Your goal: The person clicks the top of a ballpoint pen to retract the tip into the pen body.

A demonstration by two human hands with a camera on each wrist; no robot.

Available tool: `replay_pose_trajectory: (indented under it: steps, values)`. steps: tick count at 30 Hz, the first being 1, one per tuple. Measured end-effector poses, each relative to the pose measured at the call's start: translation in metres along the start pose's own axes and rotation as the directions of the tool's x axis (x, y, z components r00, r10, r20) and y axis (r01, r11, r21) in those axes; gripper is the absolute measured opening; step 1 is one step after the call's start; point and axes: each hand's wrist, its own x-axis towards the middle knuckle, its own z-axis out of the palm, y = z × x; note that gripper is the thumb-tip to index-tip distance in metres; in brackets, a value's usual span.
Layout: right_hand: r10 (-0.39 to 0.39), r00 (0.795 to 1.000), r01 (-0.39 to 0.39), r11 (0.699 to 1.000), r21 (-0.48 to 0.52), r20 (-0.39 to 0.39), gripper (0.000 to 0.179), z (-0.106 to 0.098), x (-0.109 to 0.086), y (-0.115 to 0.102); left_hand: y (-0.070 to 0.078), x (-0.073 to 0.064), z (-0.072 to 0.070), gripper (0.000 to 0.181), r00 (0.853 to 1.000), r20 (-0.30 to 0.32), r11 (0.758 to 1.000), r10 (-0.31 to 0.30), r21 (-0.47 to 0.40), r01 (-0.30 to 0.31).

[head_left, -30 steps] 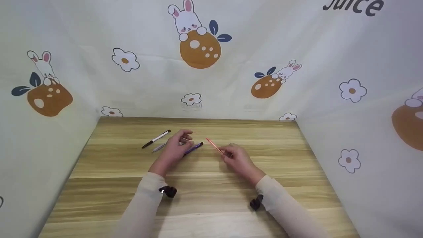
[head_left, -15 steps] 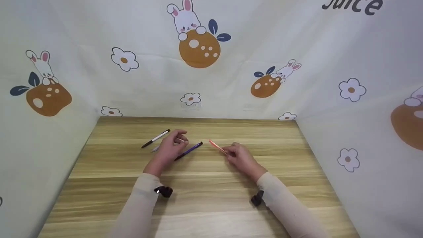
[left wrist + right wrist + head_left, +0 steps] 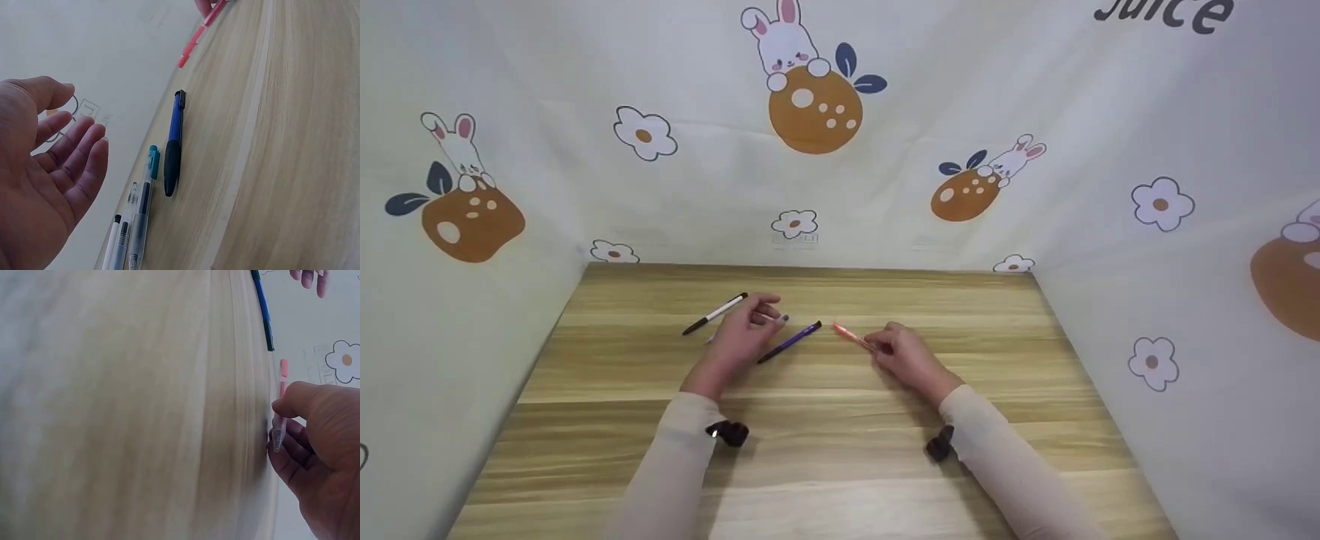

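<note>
My right hand (image 3: pixel 911 360) pinches a pink pen (image 3: pixel 849 334) between thumb and fingers, its pink end pointing left. In the right wrist view the pen's tip (image 3: pixel 277 445) pokes out below the thumb. The left hand (image 3: pixel 741 334) hovers over the pens on the left with loosely bent fingers and holds nothing, as the left wrist view shows. Just right of it lies a blue pen (image 3: pixel 791 342) with a black grip. Beneath that hand are a transparent pen with a teal clip (image 3: pixel 153 160) and another transparent pen (image 3: pixel 125 230), both largely hidden in the head view.
A white pen (image 3: pixel 716 313) with dark ends lies left of the left hand. The wooden table (image 3: pixel 840 450) is bordered at the back and sides by a hanging cloth (image 3: pixel 697 195) printed with rabbits, oranges and flowers.
The left hand has drawn back a little to the left, uncovering more of the blue pen. The pink pen has turned to lie flatter in the right hand, which has shifted slightly right.
</note>
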Motion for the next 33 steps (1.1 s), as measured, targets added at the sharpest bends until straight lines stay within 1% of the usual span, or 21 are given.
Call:
replay_pose_trajectory:
  steps: [6, 13, 16, 21, 25, 29, 33]
  values:
    - [-0.013, 1.000, 0.013, 1.000, 0.010, 0.005, 0.031, 0.0006, 0.0027, 0.0012, -0.0005, -0.0009, -0.0019, 0.043, 1.000, 0.012, 1.000, -0.004, 0.023, 0.004]
    - [0.030, 0.999, -0.031, 0.996, 0.087, 0.012, 0.027, -0.0002, 0.0032, 0.0033, 0.0010, -0.0016, -0.0020, 0.043, 0.999, 0.015, 0.999, -0.033, 0.020, 0.033]
    - [0.042, 0.999, -0.043, 0.993, 0.111, 0.017, 0.026, -0.0002, 0.0027, 0.0037, 0.0014, -0.0020, -0.0024, 0.042, 0.999, 0.010, 0.999, -0.033, 0.022, 0.032]
    - [0.047, 0.999, -0.048, 0.991, 0.121, 0.015, 0.026, 0.0001, 0.0013, 0.0042, 0.0014, -0.0016, -0.0023, 0.041, 1.000, 0.008, 0.999, -0.023, 0.023, 0.023]
    - [0.050, 0.999, -0.050, 0.991, 0.127, 0.007, 0.026, 0.0000, 0.0001, 0.0038, 0.0006, -0.0006, -0.0013, 0.040, 1.000, 0.011, 1.000, -0.015, 0.026, 0.015]
    - [0.067, 0.998, -0.065, 0.985, 0.157, -0.003, 0.024, -0.0008, -0.0015, 0.0039, -0.0003, -0.0016, -0.0005, 0.038, 1.000, 0.014, 1.000, -0.013, 0.025, 0.012]
    - [0.072, 0.996, -0.061, 0.982, 0.177, -0.053, 0.026, -0.0041, -0.0022, 0.0051, -0.0005, -0.0047, -0.0011, 0.039, 0.999, 0.032, 1.000, -0.021, 0.003, 0.021]
